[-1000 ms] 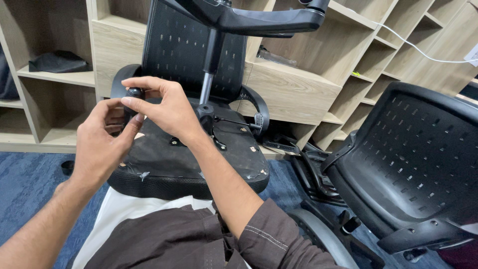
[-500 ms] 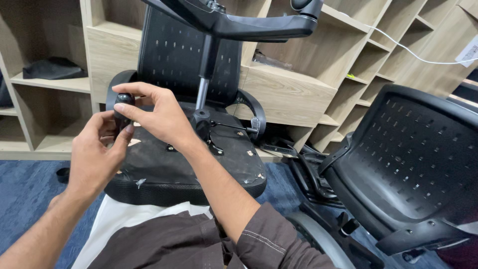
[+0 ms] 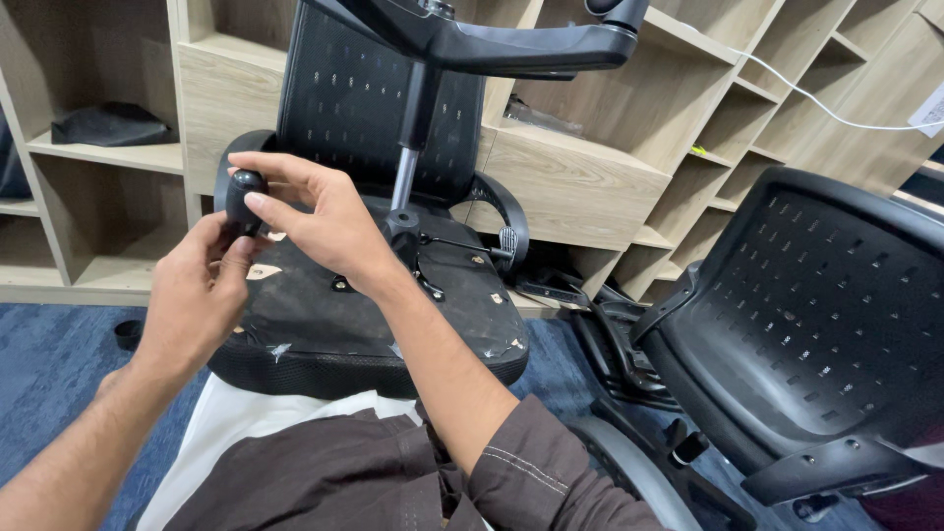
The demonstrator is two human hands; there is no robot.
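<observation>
Both the left hand and right hand are gripping a small black knob above the upturned chair seat; a white paper label is hanging on the shelving at far right.

I take this for an office storeroom, perhaps: wooden cubby shelves, blue carpet, dismantled chairs.

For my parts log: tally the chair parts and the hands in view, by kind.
Upturned chair seats: 1
Perforated black chair backs: 2
Small black knobs: 1, held between left hand and right hand
Hands: 2
Total: 6
</observation>
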